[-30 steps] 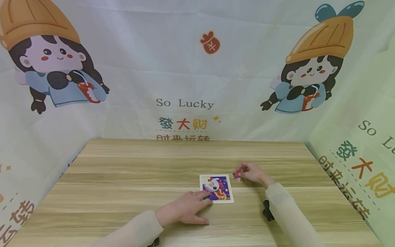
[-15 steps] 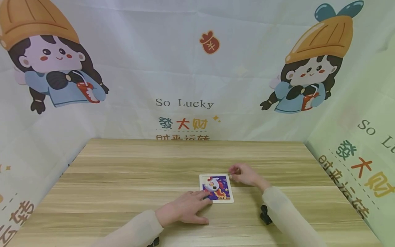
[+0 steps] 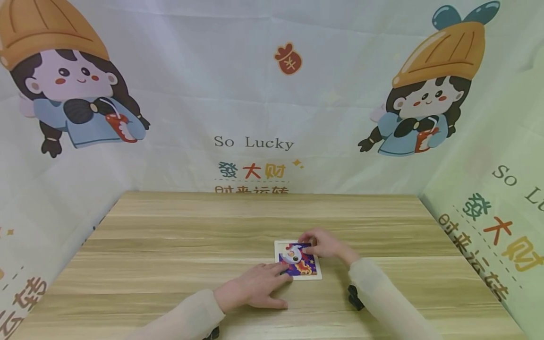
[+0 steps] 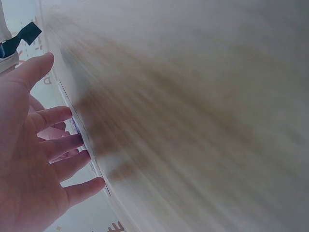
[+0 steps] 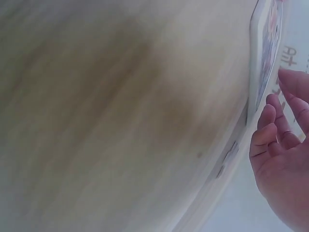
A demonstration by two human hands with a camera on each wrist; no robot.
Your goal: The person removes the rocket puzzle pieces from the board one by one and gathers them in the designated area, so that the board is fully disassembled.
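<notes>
A small jigsaw puzzle (image 3: 305, 267) in a pale frame lies flat on the table, showing a white cartoon figure on purple. At its upper left a pale patch of bare tray shows. My left hand (image 3: 257, 285) rests with spread fingers on its lower-left part; in the left wrist view the fingers (image 4: 67, 143) reach straight over the edge. Over the upper-right part, my right hand (image 3: 325, 244) pinches a puzzle piece that its fingers mostly hide. The right wrist view shows the curled fingers (image 5: 263, 140) beside the frame, with the piece out of sight.
The wood-grain table (image 3: 191, 236) spreads around the puzzle. A pale cloth printed with cartoon figures (image 3: 255, 94) hangs behind it and along both sides. Black wrist mounts (image 3: 356, 297) show under the sleeves.
My right hand has moved left with the red and purple puzzle piece, from beside the frame to above the puzzle's upper-right part. My left hand has stayed in place.
</notes>
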